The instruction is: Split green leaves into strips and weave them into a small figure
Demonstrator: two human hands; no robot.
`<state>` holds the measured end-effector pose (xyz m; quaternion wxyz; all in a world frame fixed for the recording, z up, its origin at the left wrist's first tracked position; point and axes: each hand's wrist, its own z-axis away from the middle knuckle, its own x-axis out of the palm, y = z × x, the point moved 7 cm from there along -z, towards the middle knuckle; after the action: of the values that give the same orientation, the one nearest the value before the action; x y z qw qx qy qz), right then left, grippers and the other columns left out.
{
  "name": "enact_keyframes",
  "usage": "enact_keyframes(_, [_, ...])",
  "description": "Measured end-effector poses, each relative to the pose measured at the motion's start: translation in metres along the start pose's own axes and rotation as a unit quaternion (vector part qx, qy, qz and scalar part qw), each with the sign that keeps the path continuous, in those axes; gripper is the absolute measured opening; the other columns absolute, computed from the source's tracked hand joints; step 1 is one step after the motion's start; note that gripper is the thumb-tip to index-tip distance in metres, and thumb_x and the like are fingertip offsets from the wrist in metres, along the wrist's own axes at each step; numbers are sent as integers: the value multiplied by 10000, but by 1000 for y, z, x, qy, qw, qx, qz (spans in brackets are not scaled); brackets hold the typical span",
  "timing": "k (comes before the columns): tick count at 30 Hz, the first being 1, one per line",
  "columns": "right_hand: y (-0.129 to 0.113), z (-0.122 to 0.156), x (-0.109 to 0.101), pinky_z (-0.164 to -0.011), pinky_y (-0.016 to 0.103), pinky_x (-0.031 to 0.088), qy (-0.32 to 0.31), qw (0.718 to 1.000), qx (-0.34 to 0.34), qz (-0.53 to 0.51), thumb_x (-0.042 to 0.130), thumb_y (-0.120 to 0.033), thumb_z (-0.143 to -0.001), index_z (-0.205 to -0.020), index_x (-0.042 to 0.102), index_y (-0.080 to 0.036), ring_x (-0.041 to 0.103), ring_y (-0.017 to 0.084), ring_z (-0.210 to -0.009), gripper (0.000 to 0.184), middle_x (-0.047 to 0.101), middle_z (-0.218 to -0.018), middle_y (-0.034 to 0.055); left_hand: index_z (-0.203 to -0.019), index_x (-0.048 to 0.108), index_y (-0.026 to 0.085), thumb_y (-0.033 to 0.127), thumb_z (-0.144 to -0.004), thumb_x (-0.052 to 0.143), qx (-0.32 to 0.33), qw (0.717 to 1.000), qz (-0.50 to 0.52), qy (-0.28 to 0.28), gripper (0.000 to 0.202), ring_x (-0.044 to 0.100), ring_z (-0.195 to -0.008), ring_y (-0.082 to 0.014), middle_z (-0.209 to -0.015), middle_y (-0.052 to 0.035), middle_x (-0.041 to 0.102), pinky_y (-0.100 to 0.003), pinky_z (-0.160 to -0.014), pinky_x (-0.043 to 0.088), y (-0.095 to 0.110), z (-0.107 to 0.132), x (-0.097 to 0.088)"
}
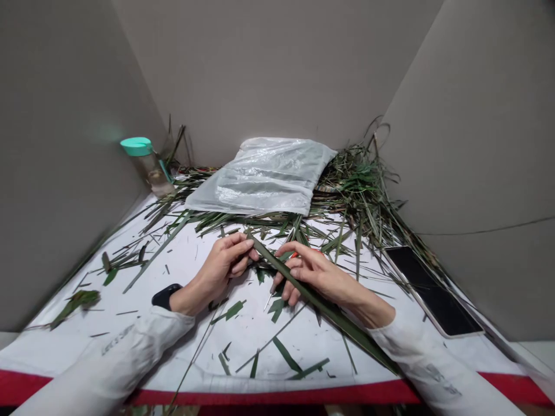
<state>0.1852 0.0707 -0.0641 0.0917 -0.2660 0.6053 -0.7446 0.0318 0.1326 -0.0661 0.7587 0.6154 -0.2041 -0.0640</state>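
Left hand [224,267] and right hand [310,274] both curl closed, pinching a long green leaf [323,298]: light, floppy, best gripped mid-length.

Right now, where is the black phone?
In the head view, the smartphone lies at the right side of the white table cover, to the right of the person's right hand, next to the grey wall.

Two hands, the left hand [223,267] and right hand [314,273], on one long leaf [323,294]; nearby, one phone [433,292], one plastic bag [260,179], one jar [151,170], one wristwatch [165,296].
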Motion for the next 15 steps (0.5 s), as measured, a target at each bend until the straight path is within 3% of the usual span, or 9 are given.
enact_keyframes(3, [1, 2, 0, -626, 293, 615, -9, 1000, 1, 13, 639, -408, -907, -1130, 465, -207, 736, 175, -713, 347, 695, -933, 64, -693, 620, 130, 343, -800, 723, -13, 1000, 6, 5, 259, 281, -339, -5, -584, 9, 590, -170, -350, 177, -5, 1, -1])
enact_keyframes(8, [10, 5, -3, -601, 260, 600, 10, 999, 31, 10, 629, -392, -922, -1025, 512, -194, 722, 154, -669, 252, 694, -854, 28, -691, 619, 137, 383, -827, 708, -19, 1000, 10, 2, 294, 234, -344, -13, -471, 59, 469, -173, -373, 182, -7, 3, 1])
enact_keyframes(11, [14, 6, -4, -577, 242, 585, 27, 998, 51, 0, 661, -410, -895, -997, 551, -181, 709, 144, -626, 274, 686, -806, 14, -679, 626, 136, 400, -843, 687, -21, 1000, 4, -1, 317, 200, -339, -21, -390, 90, 356, -181, -383, 181, -8, 3, 2])
enact_keyframes(15, [11, 8, -1, -574, 235, 564, 32, 998, 62, 3, 608, -491, -914, -1017, 606, -153, 678, 128, -627, 353, 697, -862, 53, -687, 623, 139, 396, -846, 682, -7, 1000, -10, 17, 307, 201, -352, -22, -400, 93, 355, -189, -395, 161, -7, 5, -1])
